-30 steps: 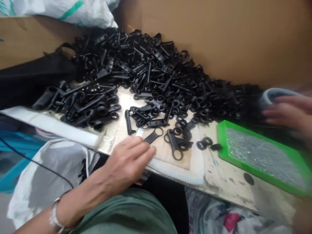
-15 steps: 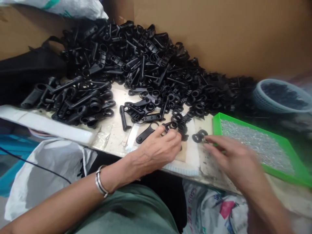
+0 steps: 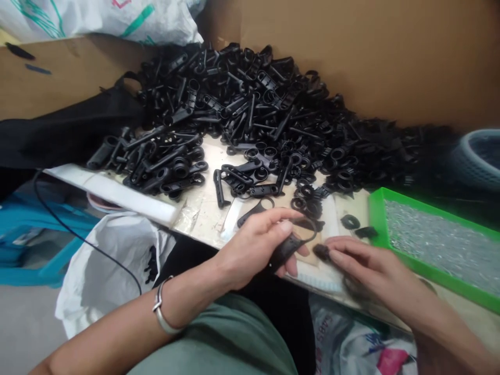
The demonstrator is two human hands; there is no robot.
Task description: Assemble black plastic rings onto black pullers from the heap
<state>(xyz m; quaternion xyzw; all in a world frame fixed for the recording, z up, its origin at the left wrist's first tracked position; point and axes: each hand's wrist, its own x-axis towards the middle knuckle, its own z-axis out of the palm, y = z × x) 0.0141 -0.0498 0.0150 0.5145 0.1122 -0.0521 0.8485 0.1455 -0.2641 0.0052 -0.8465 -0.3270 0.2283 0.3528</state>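
Observation:
My left hand [image 3: 258, 242] is closed around a black plastic handle piece with a ring at its end [image 3: 287, 250], lifted just over the table's front edge. Close by on the right, my right hand [image 3: 363, 258] pinches a small dark round part [image 3: 322, 253]; its exact shape is blurred. Behind my left hand lies another ringed black piece [image 3: 250, 211], partly covered by the fingers. Two loose small black parts, one a ring [image 3: 350, 222], lie between my right hand and the green tray [image 3: 378, 213]. Several small black rings [image 3: 307, 198] are gathered beyond my hands.
A large heap of black plastic parts [image 3: 250, 104] fills the back of the table against cardboard [image 3: 371, 62]. The green tray holds many small metal pieces. A blue-grey basket [image 3: 474, 161] stands far right. Below the edge hang a white bag [image 3: 97, 265] and a blue stool [image 3: 23, 234].
My left hand has picked up the ringed handle piece from the table. My right hand has come closer to it with a small part. The view has shifted left.

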